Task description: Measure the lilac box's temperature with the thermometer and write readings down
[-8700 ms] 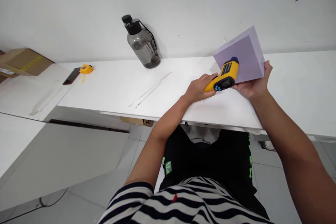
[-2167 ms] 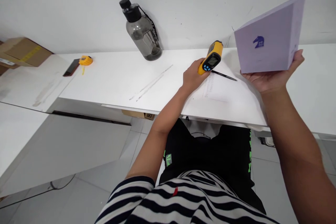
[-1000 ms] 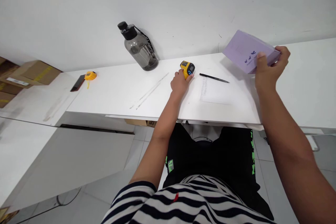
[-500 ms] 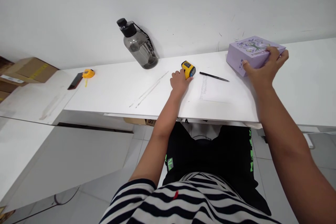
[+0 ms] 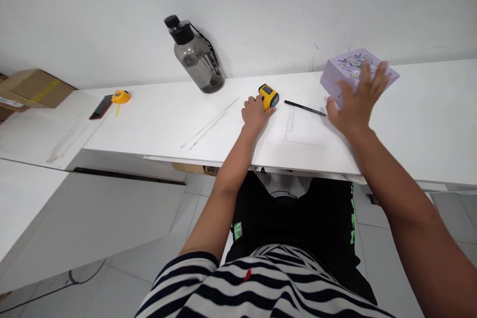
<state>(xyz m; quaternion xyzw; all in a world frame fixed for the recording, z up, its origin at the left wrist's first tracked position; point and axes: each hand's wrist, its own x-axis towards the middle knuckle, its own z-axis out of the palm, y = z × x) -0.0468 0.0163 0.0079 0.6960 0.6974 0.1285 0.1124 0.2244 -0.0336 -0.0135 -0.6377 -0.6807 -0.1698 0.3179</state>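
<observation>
White table (image 5: 156, 119), box (image 5: 343, 65) (lilac, patterned)

From here I see a white bench (image 5: 428, 124) bearing a grey bottle (image 5: 199, 62); left of the bottle lie a yellow tape measure (image 5: 121, 96) and a dark flat object (image 5: 100, 107), right of it a pen (image 5: 303, 107), written paper (image 5: 303, 129) and, farthest, a lavender box (image 5: 343, 67).

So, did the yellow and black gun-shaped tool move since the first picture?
Yes: the gun-shaped tool went left, closer to the tall, see-through grey plastic bottle with the black cap.
</observation>
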